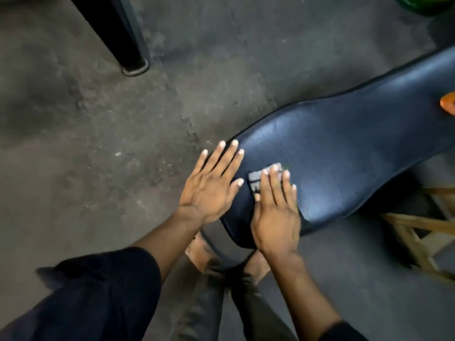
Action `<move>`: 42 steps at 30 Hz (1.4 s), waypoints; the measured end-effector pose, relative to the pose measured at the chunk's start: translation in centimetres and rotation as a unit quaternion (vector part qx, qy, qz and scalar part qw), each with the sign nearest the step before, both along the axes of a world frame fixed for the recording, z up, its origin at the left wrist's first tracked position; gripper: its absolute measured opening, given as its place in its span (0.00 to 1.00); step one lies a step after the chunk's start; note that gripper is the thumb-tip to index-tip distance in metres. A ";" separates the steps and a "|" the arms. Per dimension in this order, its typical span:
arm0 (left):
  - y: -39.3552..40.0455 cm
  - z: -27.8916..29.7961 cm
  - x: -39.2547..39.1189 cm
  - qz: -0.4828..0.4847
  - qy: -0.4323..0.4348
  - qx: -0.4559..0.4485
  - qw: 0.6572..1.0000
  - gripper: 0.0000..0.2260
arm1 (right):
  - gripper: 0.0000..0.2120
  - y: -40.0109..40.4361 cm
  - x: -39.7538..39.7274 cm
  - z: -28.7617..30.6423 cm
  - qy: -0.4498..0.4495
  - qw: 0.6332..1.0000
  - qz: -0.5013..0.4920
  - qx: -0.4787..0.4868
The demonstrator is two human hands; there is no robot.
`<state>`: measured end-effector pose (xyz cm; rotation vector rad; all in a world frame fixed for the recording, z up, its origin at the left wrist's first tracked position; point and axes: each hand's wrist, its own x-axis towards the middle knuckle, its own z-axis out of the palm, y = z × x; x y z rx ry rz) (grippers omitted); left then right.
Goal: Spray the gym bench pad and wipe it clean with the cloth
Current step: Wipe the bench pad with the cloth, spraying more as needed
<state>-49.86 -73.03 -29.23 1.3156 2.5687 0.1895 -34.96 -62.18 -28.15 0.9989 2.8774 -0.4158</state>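
Observation:
The dark blue gym bench pad (344, 148) runs from the lower middle up to the right edge. My right hand (277, 207) lies flat on its near end, pressing a small grey cloth (256, 179) against the pad; most of the cloth is hidden under my fingers. My left hand (211, 183) rests flat with spread fingers on the pad's left edge, holding nothing. An orange object (448, 104) sits on the pad at the far right edge; I cannot tell whether it is the spray bottle.
Grey worn concrete floor (98, 143) lies to the left. A black metal leg (118, 33) stands at the top left. A wooden frame (418, 232) sits under the bench at right. Something green (426, 3) shows at the top right corner.

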 end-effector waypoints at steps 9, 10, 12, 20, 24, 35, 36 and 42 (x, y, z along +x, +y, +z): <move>-0.1 -1.0 0.3 -0.007 0.001 0.032 0.999 0.30 | 0.29 -3.2 8.0 -0.7 0.011 1.000 0.027 0.001; -0.1 -0.9 0.3 -0.007 -0.001 0.033 0.999 0.30 | 0.29 -2.3 7.7 -0.5 0.012 1.000 -0.011 0.002; -0.2 -1.0 0.4 -0.008 -0.002 0.036 0.999 0.30 | 0.29 -0.3 6.0 -0.3 0.013 0.996 -0.089 -0.005; -0.1 -1.1 0.4 -0.003 -0.022 0.045 0.999 0.29 | 0.31 -6.2 5.3 -0.9 0.020 0.999 0.040 -0.009; 0.0 -0.5 0.5 0.004 -0.031 0.035 0.999 0.30 | 0.34 -6.0 9.9 -0.4 -0.011 1.000 0.021 -0.008; 2.7 -1.0 4.6 0.134 -0.010 0.031 0.990 0.32 | 0.30 -1.0 3.2 0.3 -0.025 0.999 -0.046 -0.013; 2.8 -0.9 4.7 0.138 -0.011 0.026 0.990 0.32 | 0.30 -1.9 3.8 0.4 -0.027 0.999 -0.017 -0.012; 3.0 -0.8 4.9 0.117 0.002 0.010 0.993 0.32 | 0.29 0.4 7.0 0.7 -0.011 0.999 -0.040 0.000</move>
